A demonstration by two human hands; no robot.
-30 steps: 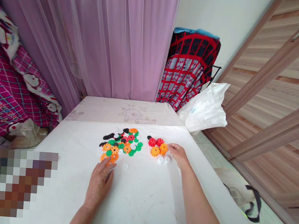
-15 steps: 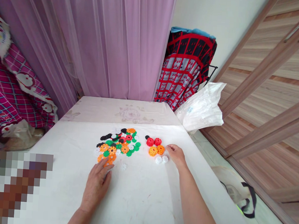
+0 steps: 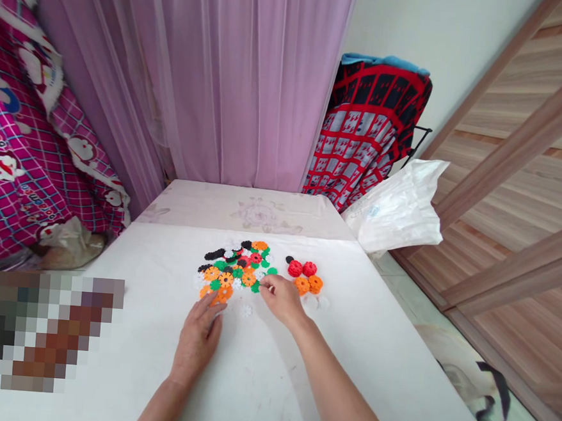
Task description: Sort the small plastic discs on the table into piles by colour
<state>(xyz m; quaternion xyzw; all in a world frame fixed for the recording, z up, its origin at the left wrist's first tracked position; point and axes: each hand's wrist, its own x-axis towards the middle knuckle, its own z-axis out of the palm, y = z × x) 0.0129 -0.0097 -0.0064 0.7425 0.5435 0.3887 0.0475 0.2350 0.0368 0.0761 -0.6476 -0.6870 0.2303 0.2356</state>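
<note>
A loose pile of flat plastic flower-shaped pieces (image 3: 236, 266), orange, green, black, red and white, lies on the white table (image 3: 133, 328). To its right sits a small sorted group of red and orange pieces (image 3: 305, 276). My left hand (image 3: 199, 339) rests flat on the table, fingers stretched, fingertips touching an orange piece at the pile's near edge. My right hand (image 3: 282, 298) is at the pile's right edge, thumb and fingers pinched at a green piece (image 3: 256, 287). A white piece (image 3: 247, 310) lies between the hands.
A pink curtain (image 3: 232, 79) hangs behind the table. A red checked cloth (image 3: 368, 127) and a white plastic bag (image 3: 399, 206) stand at the back right. Patterned pink bedding (image 3: 29, 154) is to the left. A wooden wardrobe (image 3: 529, 170) is on the right.
My right hand has moved left from the sorted red and orange group to the right edge of the pile. My left hand has stayed in place. The view has shifted slightly.
</note>
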